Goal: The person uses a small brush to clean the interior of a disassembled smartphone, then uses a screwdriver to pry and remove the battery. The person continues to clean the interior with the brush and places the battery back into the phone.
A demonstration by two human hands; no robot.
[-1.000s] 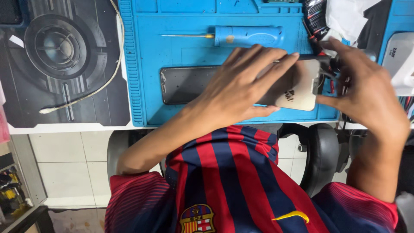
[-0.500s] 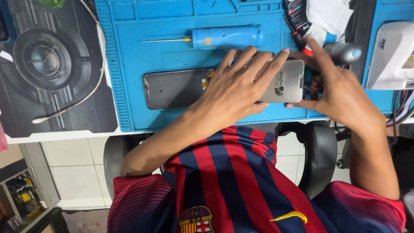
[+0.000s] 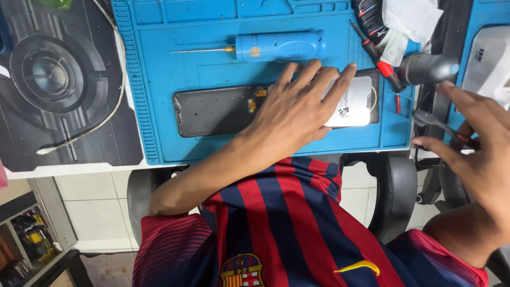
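Blue silicone repair mat [image 3: 159,95] under everything, seen from the head cam. Left hand [image 3: 297,109] lies flat, fingers spread wide, pressing on the opened phone [image 3: 223,109], whose dark end sticks out past the wrist side. Just beyond the fingertips sits a blue electric screwdriver [image 3: 279,47]. Right hand [image 3: 473,154] hovers off the mat's edge, fingers loosely open, touching black tweezers [image 3: 433,121], grip unclear.

Blue work mat [image 3: 159,133] carrying an opened phone [image 3: 223,109], blue electric screwdriver [image 3: 279,47], red-handled screwdriver [image 3: 380,61]
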